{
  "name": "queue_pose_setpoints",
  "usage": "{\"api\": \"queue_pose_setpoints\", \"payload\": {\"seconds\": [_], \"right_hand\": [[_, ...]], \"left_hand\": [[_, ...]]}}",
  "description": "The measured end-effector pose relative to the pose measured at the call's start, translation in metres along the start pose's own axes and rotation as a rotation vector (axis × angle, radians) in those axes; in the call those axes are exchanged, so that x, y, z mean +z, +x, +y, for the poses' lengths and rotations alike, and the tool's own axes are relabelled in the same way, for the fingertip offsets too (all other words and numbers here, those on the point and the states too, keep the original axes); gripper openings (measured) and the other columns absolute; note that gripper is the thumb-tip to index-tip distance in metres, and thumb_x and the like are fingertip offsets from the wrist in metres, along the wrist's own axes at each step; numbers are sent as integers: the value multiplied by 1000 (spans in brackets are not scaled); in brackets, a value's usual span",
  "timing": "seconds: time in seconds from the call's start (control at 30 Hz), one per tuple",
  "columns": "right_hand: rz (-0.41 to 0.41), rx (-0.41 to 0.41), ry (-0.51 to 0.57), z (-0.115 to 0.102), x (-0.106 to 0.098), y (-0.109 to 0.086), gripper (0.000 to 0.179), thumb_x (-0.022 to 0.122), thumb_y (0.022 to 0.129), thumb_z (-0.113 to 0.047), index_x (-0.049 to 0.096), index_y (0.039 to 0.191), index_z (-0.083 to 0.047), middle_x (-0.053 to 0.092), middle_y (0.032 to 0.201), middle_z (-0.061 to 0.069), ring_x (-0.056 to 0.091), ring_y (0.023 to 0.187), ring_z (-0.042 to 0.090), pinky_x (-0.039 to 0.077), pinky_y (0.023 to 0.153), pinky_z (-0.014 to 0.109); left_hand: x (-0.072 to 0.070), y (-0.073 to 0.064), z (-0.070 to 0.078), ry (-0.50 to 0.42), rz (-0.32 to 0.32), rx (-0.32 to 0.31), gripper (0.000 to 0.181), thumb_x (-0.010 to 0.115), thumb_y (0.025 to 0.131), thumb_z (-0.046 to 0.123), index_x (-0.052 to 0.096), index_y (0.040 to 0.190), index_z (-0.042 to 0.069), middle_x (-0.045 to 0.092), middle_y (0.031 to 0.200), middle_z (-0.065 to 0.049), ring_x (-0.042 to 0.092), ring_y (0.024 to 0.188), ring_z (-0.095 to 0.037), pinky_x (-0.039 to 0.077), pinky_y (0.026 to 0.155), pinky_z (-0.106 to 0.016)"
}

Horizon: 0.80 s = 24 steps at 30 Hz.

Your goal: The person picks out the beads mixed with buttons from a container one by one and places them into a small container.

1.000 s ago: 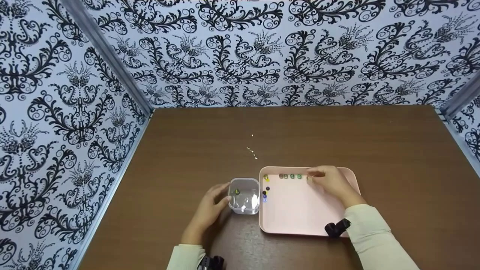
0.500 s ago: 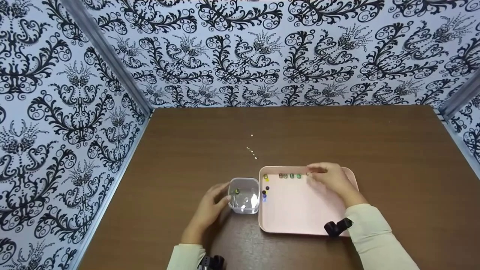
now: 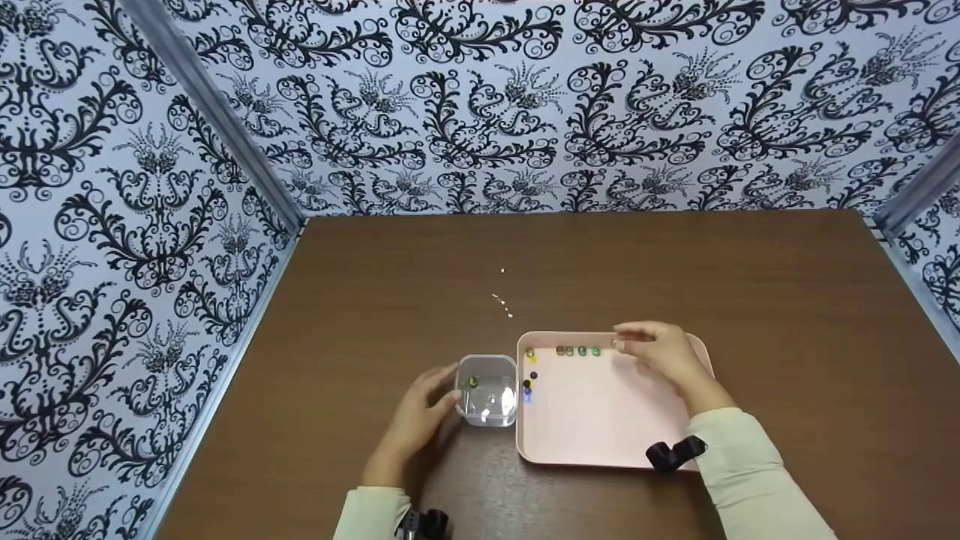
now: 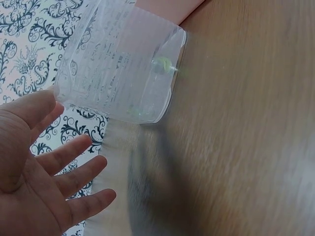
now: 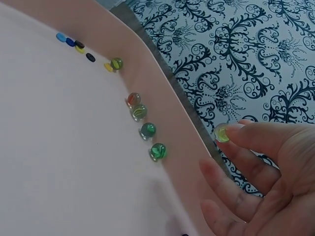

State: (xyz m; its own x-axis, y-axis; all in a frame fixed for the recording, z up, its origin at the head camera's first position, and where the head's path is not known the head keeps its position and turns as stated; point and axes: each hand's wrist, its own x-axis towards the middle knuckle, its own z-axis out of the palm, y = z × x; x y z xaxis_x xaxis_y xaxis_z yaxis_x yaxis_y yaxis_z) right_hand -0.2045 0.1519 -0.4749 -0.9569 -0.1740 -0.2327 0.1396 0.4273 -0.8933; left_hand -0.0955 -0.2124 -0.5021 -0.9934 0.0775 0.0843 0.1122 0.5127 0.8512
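My right hand (image 3: 664,352) pinches a clear marble with a yellow-green swirl (image 5: 222,132) between thumb and forefinger, above the far rim of the pink tray (image 3: 600,461). Its other fingers are spread. Below lies a row of marbles along the tray's far wall, among them a green one (image 5: 158,151) and a reddish one (image 5: 134,100). My left hand (image 3: 416,412) touches the left rim of a clear plastic container (image 3: 487,421) with thumb and forefinger, its other fingers loose and apart from it. A yellow-green marble (image 3: 473,382) sits inside the container.
Small flat pieces lie along the tray's left wall, including a blue one (image 5: 61,37) and a black one (image 5: 90,57), with another marble (image 5: 116,63) in the corner. The container stands against the tray's left side on a brown table (image 3: 375,300). Patterned walls (image 3: 465,112) surround it.
My right hand has risen slightly toward the tray's far rim, lifting the pinched marble away from the row. The left hand and container have stayed in place.
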Motion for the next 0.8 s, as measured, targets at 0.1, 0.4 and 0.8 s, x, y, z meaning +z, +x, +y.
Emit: {"api": "queue_pose_setpoints", "payload": {"seconds": [0.1, 0.4, 0.8], "right_hand": [[3, 15, 37, -1, 0, -3, 46, 72, 87, -20, 61, 126, 2, 68, 118, 13, 65, 95, 8, 54, 80, 29], [5, 37, 97, -5, -1, -6, 49, 69, 89, -22, 57, 130, 3, 68, 118, 9, 68, 96, 11, 53, 90, 39], [-3, 55, 209, -9, 2, -11, 56, 69, 90, -22, 50, 136, 4, 67, 121, 6, 66, 97, 7, 49, 97, 43]], "left_hand": [[-1, 0, 0, 11, 1, 2, 41, 62, 93, 13, 57, 132, 1, 53, 133, -25, 44, 128, -44, 30, 109, -60], [1, -1, -1, 10, 4, 24, 41, 62, 93, 13, 57, 131, -2, 53, 132, -27, 44, 126, -46, 31, 107, -61], [3, -1, -2, -19, 13, 24, 41, 62, 93, 12, 56, 131, -3, 53, 132, -27, 45, 126, -46, 32, 107, -61]]}}
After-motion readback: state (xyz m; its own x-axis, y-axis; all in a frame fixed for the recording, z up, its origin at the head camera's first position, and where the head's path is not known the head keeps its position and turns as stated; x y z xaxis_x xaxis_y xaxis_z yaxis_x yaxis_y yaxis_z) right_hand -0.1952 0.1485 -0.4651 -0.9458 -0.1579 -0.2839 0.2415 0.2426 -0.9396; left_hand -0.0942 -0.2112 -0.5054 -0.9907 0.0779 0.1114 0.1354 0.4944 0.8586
